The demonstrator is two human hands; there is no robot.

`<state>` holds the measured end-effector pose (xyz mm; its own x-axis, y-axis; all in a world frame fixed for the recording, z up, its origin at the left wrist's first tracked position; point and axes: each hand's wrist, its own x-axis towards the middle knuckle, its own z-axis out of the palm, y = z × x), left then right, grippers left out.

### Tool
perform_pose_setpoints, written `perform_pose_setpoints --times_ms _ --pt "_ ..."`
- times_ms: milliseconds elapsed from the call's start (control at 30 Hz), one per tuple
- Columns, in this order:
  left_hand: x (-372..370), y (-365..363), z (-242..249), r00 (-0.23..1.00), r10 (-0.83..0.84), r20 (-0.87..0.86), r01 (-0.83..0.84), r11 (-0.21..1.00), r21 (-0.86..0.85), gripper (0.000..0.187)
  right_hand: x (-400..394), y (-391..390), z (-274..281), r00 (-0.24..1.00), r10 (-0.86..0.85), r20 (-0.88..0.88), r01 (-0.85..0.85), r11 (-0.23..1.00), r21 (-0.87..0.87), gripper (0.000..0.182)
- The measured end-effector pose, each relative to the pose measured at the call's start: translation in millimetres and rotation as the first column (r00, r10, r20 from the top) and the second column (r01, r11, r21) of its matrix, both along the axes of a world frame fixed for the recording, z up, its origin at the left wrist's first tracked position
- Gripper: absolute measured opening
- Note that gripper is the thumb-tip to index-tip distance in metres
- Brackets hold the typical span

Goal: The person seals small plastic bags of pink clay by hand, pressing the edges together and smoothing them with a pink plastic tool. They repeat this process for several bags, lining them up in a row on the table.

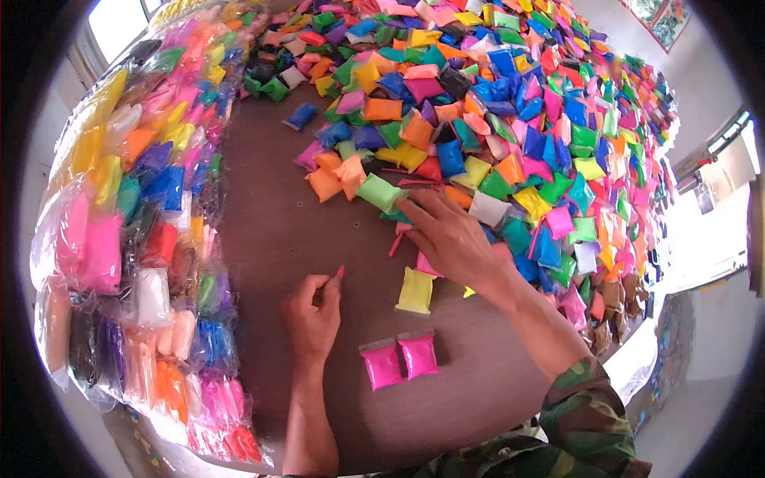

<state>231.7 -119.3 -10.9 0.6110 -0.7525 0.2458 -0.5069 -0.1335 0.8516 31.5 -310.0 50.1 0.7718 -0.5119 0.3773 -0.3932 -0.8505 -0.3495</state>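
Observation:
My right hand reaches over the near edge of a big heap of small coloured packets. Its fingertips are at the right end of a light green packet and appear to grip it; the exact grip is partly hidden. My left hand hovers over the brown table, fingers pinched together, with a small pinkish tip showing at the fingertips that I cannot make out. Between my forearms two bright pink packets lie side by side. A yellow packet rests just below my right hand.
The loose packet heap covers the back and right of the brown table. Along the left side stand stacked clear bags of coloured packets. A lone blue packet lies left of the heap. Thin red sticks show near my right hand.

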Motion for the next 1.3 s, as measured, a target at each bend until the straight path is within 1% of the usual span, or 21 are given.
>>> perform_pose_setpoints --times_ms 67,167,267,367,433,467,567,633,667,767,867,967,1067,1100,1200,1233,1300 --pt "-0.5 -0.6 0.6 1.000 0.003 -0.002 -0.004 1.000 -0.014 0.011 -3.0 0.2 -4.4 0.995 0.039 0.088 -0.041 0.999 0.023 0.040" --pt "-1.5 -1.3 8.0 1.000 0.005 -0.003 -0.005 1.000 -0.009 0.012 -0.2 -2.8 -6.4 0.970 -0.013 0.244 -0.012 0.995 0.102 0.035" --pt "-2.6 -0.8 13.3 1.000 0.011 0.000 -0.011 1.000 0.013 0.012 4.4 -42.1 2.9 0.938 -0.057 0.343 0.126 0.975 -0.182 0.026" --pt "-1.0 -1.6 14.9 1.000 0.004 0.029 -0.004 1.000 0.021 0.012 12.7 -95.6 16.2 0.924 -0.128 0.361 0.239 0.929 -0.282 0.019" --pt "1.4 -1.2 9.4 0.997 -0.005 0.076 0.005 1.000 0.008 0.012 20.9 -119.3 29.3 0.931 -0.215 0.295 0.277 0.943 -0.186 0.020" --pt "1.2 -1.7 9.0 0.998 0.001 0.063 -0.001 1.000 0.008 0.012 25.4 -129.8 34.6 0.932 -0.256 0.258 0.298 0.945 -0.138 0.021" --pt "-1.0 -1.0 11.2 1.000 0.015 0.005 -0.015 1.000 0.022 0.012 45.3 -156.4 37.8 0.935 -0.312 0.165 0.343 0.914 -0.217 0.027" --pt "-2.4 -0.4 14.6 0.998 0.024 -0.059 -0.021 0.999 0.044 0.012 58.1 -165.2 45.5 0.929 -0.361 0.075 0.368 0.895 -0.250 0.034" --pt "-2.3 -0.3 15.5 0.998 0.028 -0.060 -0.024 0.998 0.062 0.012 64.2 -168.9 48.6 0.923 -0.384 0.029 0.378 0.887 -0.267 0.037" --pt "-2.5 0.7 19.4 0.998 0.034 -0.048 -0.029 0.995 0.099 0.013 82.1 -178.7 53.3 0.854 -0.499 -0.145 0.463 0.858 -0.224 0.044" --pt "-2.3 0.0 22.4 0.999 0.034 -0.018 -0.032 0.996 0.084 0.013 85.3 -191.9 36.1 0.862 -0.501 -0.073 0.473 0.849 -0.234 0.045" --pt "-2.9 1.3 17.0 0.999 0.045 -0.030 -0.042 0.996 0.072 0.013 78.5 -185.8 36.6 0.875 -0.482 -0.041 0.469 0.867 -0.170 0.030" --pt "-4.3 0.6 18.9 0.998 0.047 -0.040 -0.044 0.996 0.071 0.014 65.1 -171.6 23.8 0.934 -0.355 -0.032 0.341 0.917 -0.206 0.026" --pt "-3.8 1.1 17.1 0.998 0.043 -0.040 -0.040 0.997 0.063 0.014 59.9 -162.7 28.7 0.941 -0.328 -0.079 0.315 0.938 -0.145 0.025" --pt "-4.4 0.7 19.2 0.997 0.033 -0.070 -0.028 0.998 0.063 0.015 46.1 -142.3 40.2 0.964 -0.234 -0.124 0.245 0.966 0.083 0.027" --pt "-4.8 0.6 19.9 0.996 0.031 -0.087 -0.025 0.997 0.067 0.015 42.0 -136.9 36.9 0.973 -0.214 -0.092 0.208 0.976 -0.067 0.029" --pt "-3.1 1.0 12.7 0.994 0.029 -0.101 -0.023 0.998 0.059 0.015 31.5 -118.7 38.3 0.984 -0.174 -0.047 0.173 0.985 -0.014 0.028"
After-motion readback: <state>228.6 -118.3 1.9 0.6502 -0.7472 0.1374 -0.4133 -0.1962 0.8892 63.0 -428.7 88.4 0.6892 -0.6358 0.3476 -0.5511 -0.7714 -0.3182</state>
